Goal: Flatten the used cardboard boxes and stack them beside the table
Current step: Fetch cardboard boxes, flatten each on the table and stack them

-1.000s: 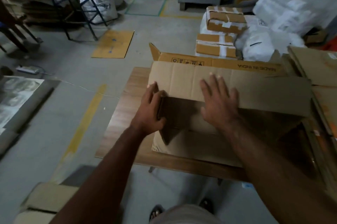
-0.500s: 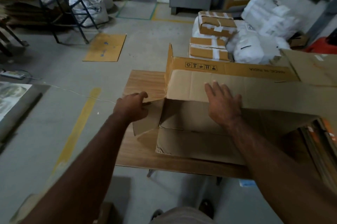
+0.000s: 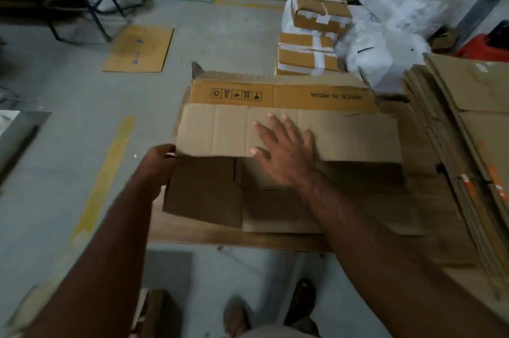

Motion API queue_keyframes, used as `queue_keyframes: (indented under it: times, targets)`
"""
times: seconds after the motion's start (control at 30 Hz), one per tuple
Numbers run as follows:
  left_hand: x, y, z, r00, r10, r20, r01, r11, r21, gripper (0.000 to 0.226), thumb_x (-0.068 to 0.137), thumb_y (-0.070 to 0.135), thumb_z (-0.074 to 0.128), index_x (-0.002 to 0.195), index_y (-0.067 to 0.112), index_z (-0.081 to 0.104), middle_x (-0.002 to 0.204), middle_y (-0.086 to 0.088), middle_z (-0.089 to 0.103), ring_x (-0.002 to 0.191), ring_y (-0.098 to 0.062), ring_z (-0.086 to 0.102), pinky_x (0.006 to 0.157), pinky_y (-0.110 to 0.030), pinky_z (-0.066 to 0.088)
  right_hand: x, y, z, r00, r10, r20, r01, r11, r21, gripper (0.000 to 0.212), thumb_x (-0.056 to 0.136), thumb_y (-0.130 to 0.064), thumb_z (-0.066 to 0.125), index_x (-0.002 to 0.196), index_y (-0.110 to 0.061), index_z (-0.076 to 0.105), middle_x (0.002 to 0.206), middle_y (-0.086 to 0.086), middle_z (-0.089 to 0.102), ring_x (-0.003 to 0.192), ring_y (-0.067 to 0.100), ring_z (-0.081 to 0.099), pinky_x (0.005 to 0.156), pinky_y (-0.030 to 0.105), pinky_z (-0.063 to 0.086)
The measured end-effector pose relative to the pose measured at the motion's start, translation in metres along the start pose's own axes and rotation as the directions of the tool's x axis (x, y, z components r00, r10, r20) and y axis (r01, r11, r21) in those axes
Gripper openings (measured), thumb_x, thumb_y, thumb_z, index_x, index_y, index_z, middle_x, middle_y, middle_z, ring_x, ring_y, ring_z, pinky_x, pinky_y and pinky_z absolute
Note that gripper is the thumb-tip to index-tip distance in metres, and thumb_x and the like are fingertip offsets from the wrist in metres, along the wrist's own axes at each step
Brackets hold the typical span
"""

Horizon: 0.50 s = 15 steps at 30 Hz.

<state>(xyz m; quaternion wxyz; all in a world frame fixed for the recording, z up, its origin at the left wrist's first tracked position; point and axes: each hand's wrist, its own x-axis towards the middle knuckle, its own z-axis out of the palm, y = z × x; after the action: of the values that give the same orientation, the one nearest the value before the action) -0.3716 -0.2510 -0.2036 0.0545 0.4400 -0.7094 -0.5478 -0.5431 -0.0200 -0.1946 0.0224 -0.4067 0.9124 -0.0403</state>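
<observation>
Right hand [image 3: 285, 154] is lying flat, fingers straight, pressing the box [image 3: 289, 161] onto the table [image 3: 192, 236]; left hand [image 3: 158, 165] is gripping its left end; box's long axis is running left-right, the stack [image 3: 468, 145] lying just rightward.

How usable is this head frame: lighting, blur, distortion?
Head view: dim, flat indoor light with no glare; the near flaps of the cardboard box sit in shadow; wide-angle bending stretches the forearms at the lower edge; mild softness overall, yet the box print stays readable; the right hand is sharper than the left hand.
</observation>
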Motion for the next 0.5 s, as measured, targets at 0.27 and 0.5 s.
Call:
queue_keyframes:
  times: [0.27, 0.5]
  targets:
    - [-0.019, -0.151, 0.014, 0.909, -0.413, -0.057, 0.400, 0.902, -0.163, 0.038, 0.091, -0.011, 0.050, 0.116, 0.014, 0.061, 0.090, -0.012, 0.062, 0.072, -0.022, 0.055, 0.060, -0.026, 0.040, -0.041, -0.048, 0.150, 0.902, -0.042, 0.430, 0.018, 0.998, 0.061, 0.066, 0.104, -0.061, 0.018, 0.161, -0.041, -0.008, 0.171, -0.004, -0.017, 0.157, 0.029, -0.011, 0.119, 0.071, 0.004]
    - [-0.004, -0.170, 0.010, 0.962, -0.272, -0.039, 0.265, 0.956, -0.128, 0.043, 0.091, 0.047, 0.068, 0.126, 0.023, 0.058, 0.117, -0.021, 0.063, 0.090, -0.026, 0.061, 0.067, -0.037, 0.052, -0.034, -0.047, 0.152, 0.896, -0.023, 0.443, -0.011, 0.997, 0.075, 0.083, 0.098, -0.057, 0.046, 0.162, -0.040, -0.004, 0.171, -0.003, -0.016, 0.158, 0.029, -0.008, 0.121, 0.065, 0.005]
